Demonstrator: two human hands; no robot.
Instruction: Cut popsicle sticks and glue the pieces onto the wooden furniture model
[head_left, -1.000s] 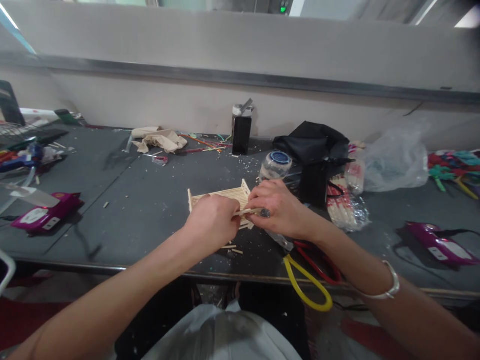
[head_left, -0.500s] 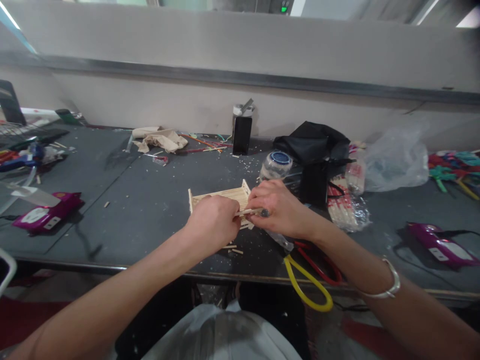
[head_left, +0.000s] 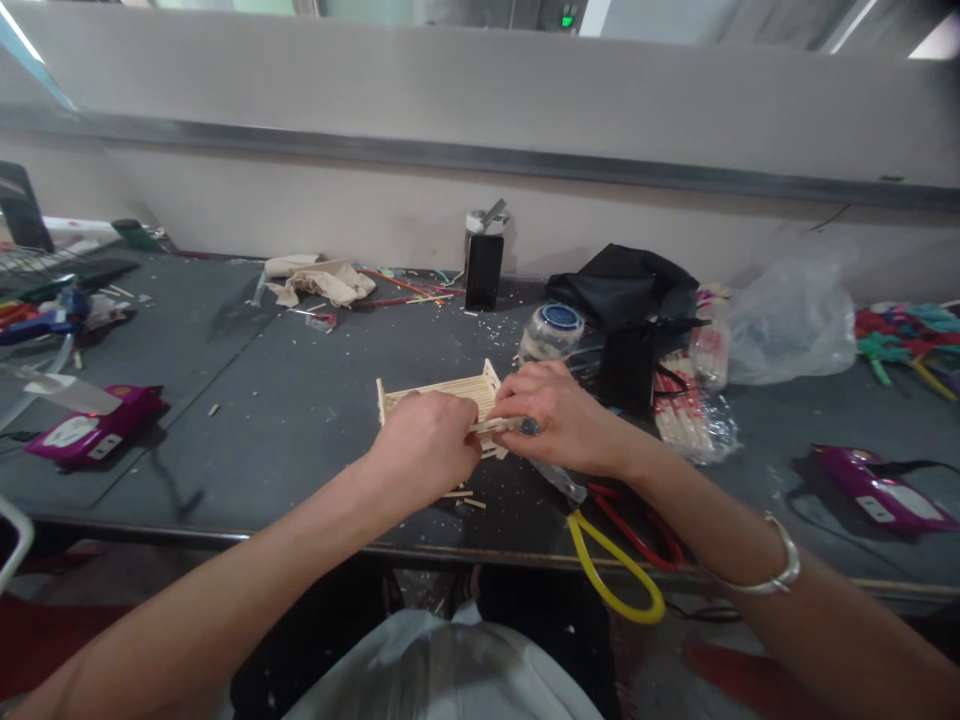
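My left hand (head_left: 431,440) is closed, its fingertips pinching a thin pale wooden stick (head_left: 493,426). From the other side, the fingers of my right hand (head_left: 559,415), which wears a ring, are closed on the same stick. Just beyond and below both hands lies a small model (head_left: 450,386) of wooden sticks laid side by side, with upright pieces at its two ends. My hands cover its near part. Cut stick pieces (head_left: 474,503) lie in front of it. Scissors (head_left: 616,580) with one yellow and one red handle rest under my right wrist, handles over the table edge.
A blue-lidded plastic jar (head_left: 555,330), a black bag (head_left: 626,285) and a packet of sticks (head_left: 690,415) stand beyond my right hand. Purple devices (head_left: 94,430) sit at both sides. At the back are a black box-like holder (head_left: 484,272) and a crumpled cloth (head_left: 326,278).
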